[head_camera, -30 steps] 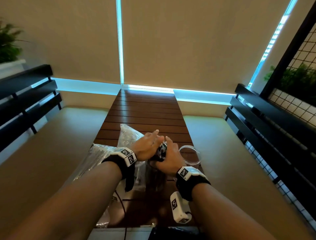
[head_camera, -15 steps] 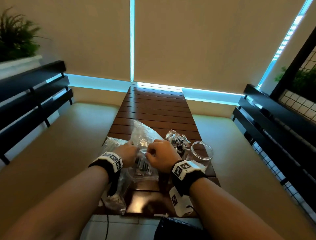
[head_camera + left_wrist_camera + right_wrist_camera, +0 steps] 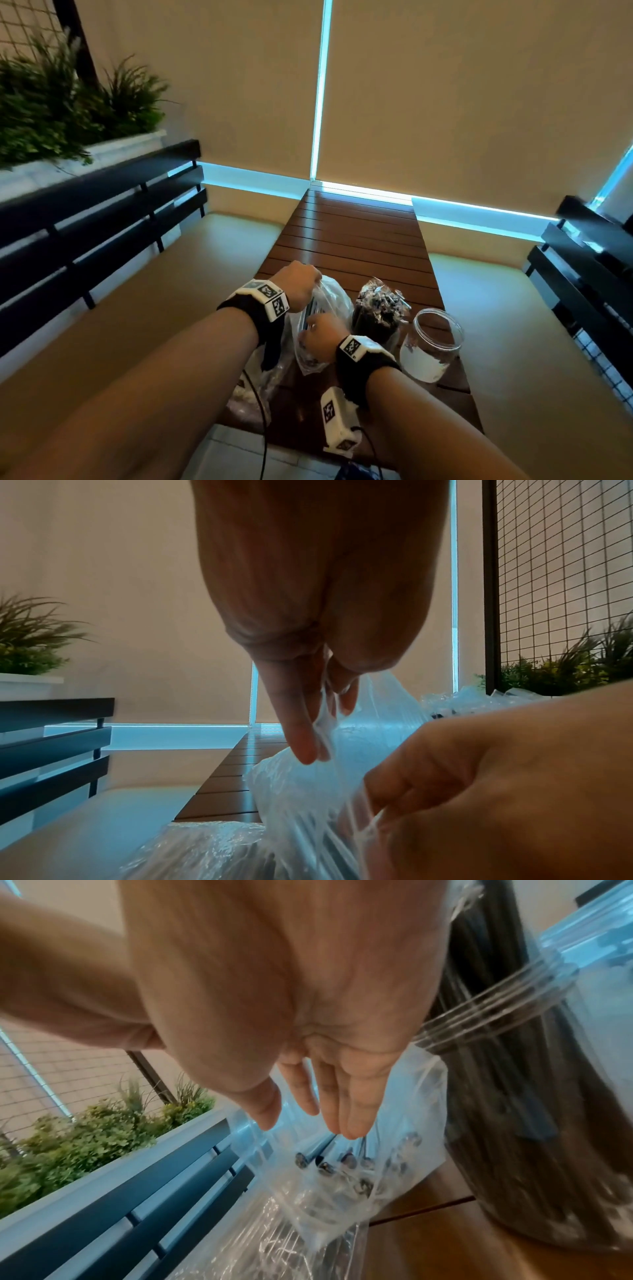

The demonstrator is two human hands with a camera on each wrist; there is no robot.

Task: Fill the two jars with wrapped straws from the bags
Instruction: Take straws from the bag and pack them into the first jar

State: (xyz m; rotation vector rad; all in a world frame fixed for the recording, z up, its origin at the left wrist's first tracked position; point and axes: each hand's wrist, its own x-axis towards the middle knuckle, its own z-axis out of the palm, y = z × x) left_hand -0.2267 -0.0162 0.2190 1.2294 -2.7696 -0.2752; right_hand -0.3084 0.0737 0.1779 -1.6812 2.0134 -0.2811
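On the wooden table [image 3: 352, 240] a clear bag [image 3: 329, 305] holds dark wrapped straws [image 3: 342, 1164]. My left hand [image 3: 317, 279] pinches the bag's far top edge and lifts it, with the fingertips [image 3: 304, 750] pressed on the plastic. Nearer me, my right hand [image 3: 310, 329] grips the near edge at the mouth, and its fingers [image 3: 342, 1118] point down toward the straws. Plastic is stretched between the two hands. Right of the bag, one jar [image 3: 375, 325] stands packed with dark straws. An empty glass jar [image 3: 433, 346] stands further right.
A second clear bag [image 3: 263, 383] lies at the table's near left corner under my left forearm. Cushioned benches with black slatted backs [image 3: 85, 222] flank the table. A planter [image 3: 51, 113] sits behind the left bench. The table's far half [image 3: 356, 219] shows bare slats.
Both hands left the filled jar and took hold of the bag beside it. The left hand has since raised the bag's top edge away from the right hand.
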